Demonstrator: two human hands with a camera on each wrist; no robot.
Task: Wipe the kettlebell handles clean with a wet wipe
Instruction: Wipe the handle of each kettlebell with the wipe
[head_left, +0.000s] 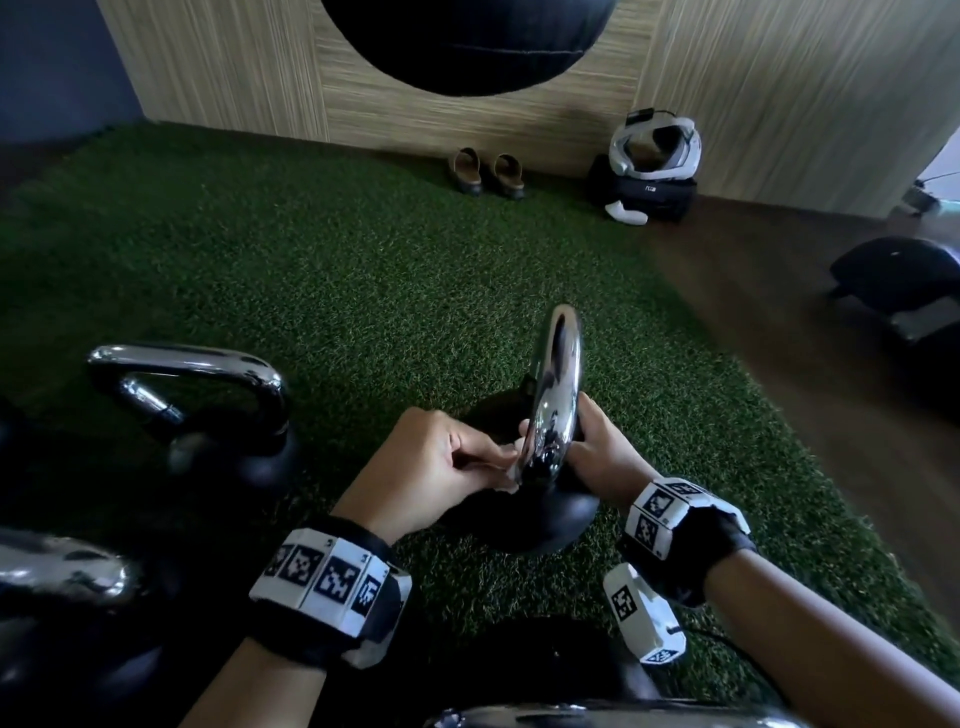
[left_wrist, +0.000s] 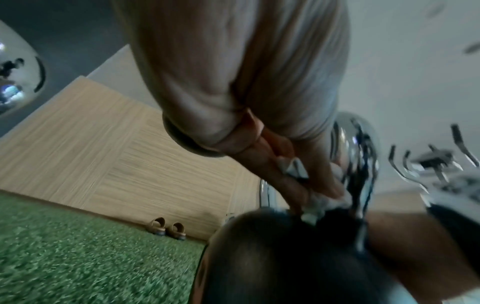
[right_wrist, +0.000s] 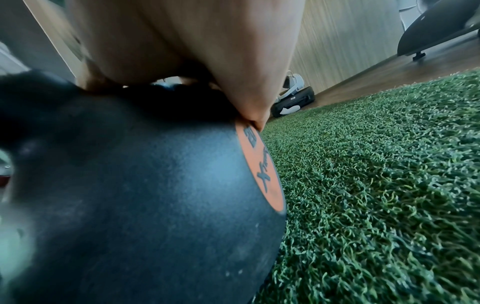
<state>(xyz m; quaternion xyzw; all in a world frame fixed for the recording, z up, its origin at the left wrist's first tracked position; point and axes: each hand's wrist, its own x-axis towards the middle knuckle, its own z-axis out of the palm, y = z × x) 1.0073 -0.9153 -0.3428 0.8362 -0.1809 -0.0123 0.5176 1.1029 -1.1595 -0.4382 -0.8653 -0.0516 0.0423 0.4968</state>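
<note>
**Wiping the lower leg of the centre kettlebell's handle**

At the far left, two other kettlebells are standing on the green turf: one with a chrome handle and another at the frame edge, neither being touched at this moment.

Moving right, the left hand is pinching a crumpled white wet wipe between curled fingers and pressing it against the near leg of the chrome handle, close to where that leg is meeting the black bell. The left wrist view is showing the same: the fingers are bunching the wipe right at the base of the handle.

Further right, the right hand is wrapping around the other side of the same leg, apparently steadying the kettlebell, which is sitting on the turf between the two wrists.

The step in hand looks like scrubbing the lower part of this handle. The next move is probably calling for the wipe to be drawn up and over the arch, with the right hand shifting clear of the path.
</note>
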